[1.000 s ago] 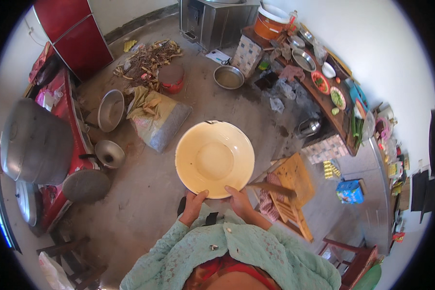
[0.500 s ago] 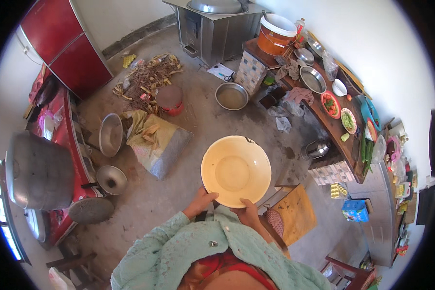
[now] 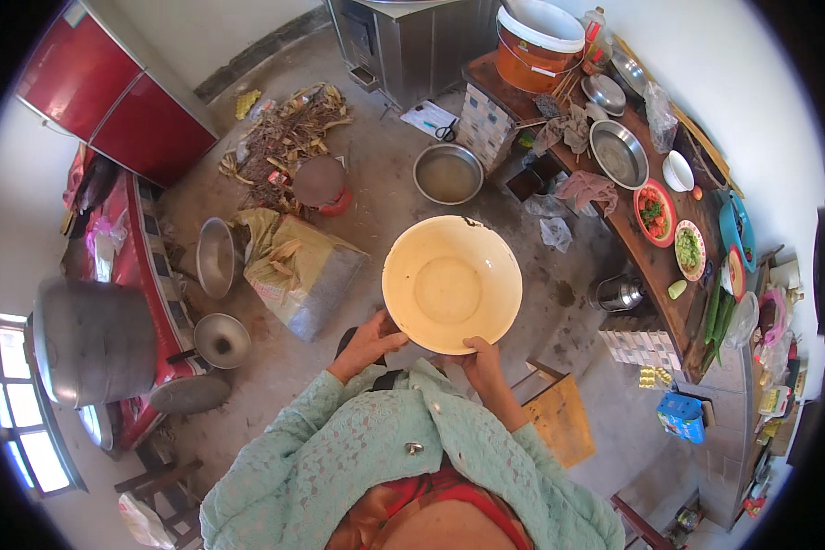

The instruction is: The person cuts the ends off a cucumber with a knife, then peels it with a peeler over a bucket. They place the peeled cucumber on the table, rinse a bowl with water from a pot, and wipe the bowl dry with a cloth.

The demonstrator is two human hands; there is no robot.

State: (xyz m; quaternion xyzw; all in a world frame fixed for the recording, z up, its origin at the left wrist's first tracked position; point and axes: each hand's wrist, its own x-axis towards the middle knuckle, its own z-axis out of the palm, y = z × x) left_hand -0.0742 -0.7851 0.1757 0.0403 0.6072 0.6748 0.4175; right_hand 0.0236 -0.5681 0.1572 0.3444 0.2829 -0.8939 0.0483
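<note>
In front of me I hold a cream-coloured enamel basin [image 3: 451, 286] with a dark, chipped rim. Its inside faces up and nothing shows in it. My left hand [image 3: 368, 346] is closed on the near left of the rim, thumb on top. At the near right edge, my right hand [image 3: 478, 361] grips it the same way. The fingers under the basin are hidden. Beyond it on the floor stands a steel basin [image 3: 448, 174] with some liquid in it.
At right, a wooden counter [image 3: 628, 206] bears a red plate of chopped tomatoes [image 3: 653, 214], a plate of chopped greens [image 3: 689, 250] and an orange bucket [image 3: 533, 50]. On the floor lie a sack [image 3: 307, 275] and dry husks [image 3: 284, 147]. A wooden chair [image 3: 561, 417] stands close at right.
The basin, with both my hands on it, has come up a little toward the far side. The view has shifted slightly, so more of the window shows at left.
</note>
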